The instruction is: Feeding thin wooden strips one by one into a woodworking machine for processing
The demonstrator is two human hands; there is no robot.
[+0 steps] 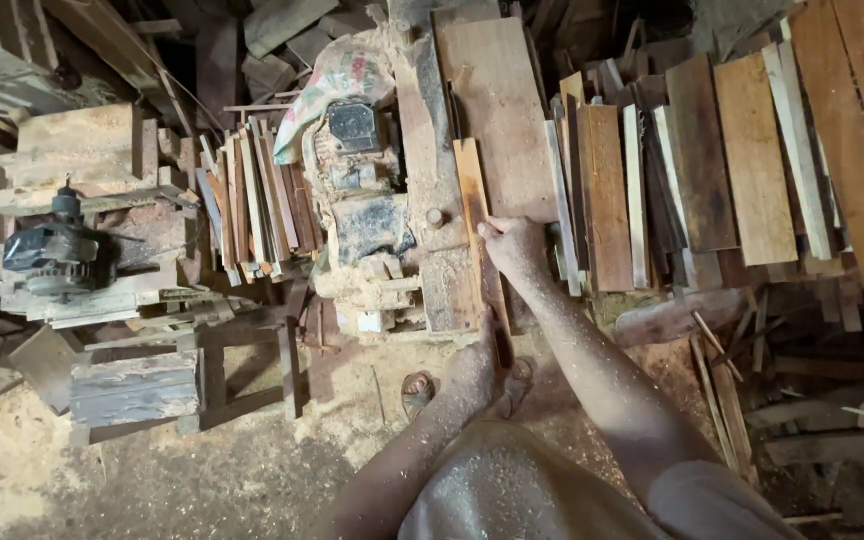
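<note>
A narrow orange-brown wooden strip (472, 190) lies lengthwise on the sawdust-covered machine table (497, 110). My right hand (514, 245) presses on the strip's right edge about halfway along it. Lower down, my left hand (472, 368) grips the strip's near end just off the table's front edge. Left of the strip, a dusty motor and machine body (367, 200) sit under a printed sack (337, 85). Both forearms are coated with sawdust.
Stacks of planks and thin slats (732, 170) lean at the right. More slats (257, 200) stand left of the machine. A second motor on a wooden stand (57, 250) and a bench frame (152, 385) are at left. Sawdust covers the floor; my sandalled feet (417, 392) stand below.
</note>
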